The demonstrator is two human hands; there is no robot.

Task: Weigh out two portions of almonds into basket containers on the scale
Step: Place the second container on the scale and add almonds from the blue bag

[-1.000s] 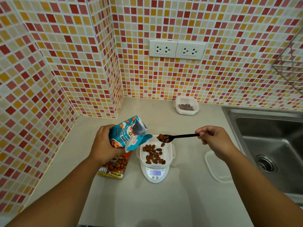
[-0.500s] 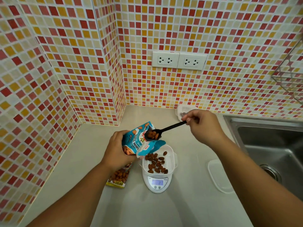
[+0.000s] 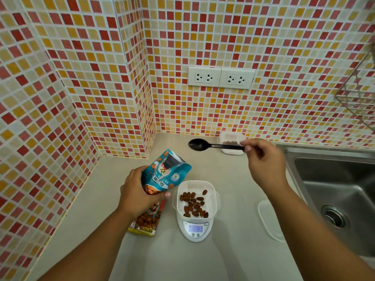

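Observation:
A white basket container [image 3: 196, 186] holding several almonds [image 3: 194, 204] sits on a small white digital scale [image 3: 195, 230] with a lit display. My left hand [image 3: 138, 191] grips an opened teal almond bag [image 3: 165, 173], held upright just left of the scale. My right hand [image 3: 261, 159] pinches the handle of a black spoon [image 3: 197, 144]; its bowl looks empty and hovers above the counter, behind the bag. A second white basket [image 3: 231, 138] with dark contents stands against the back wall, partly hidden by the spoon and my right hand.
Another almond packet [image 3: 146, 223] lies flat on the counter under my left wrist. A translucent lid [image 3: 267, 218] rests right of the scale. A steel sink [image 3: 336, 197] fills the right side. Tiled walls close in at left and back; a wire rack [image 3: 359, 94] hangs at upper right.
The spoon carried almonds over the basket, then went to the bag's mouth, and now is out and looks empty, farther back. The basket's almonds look unchanged.

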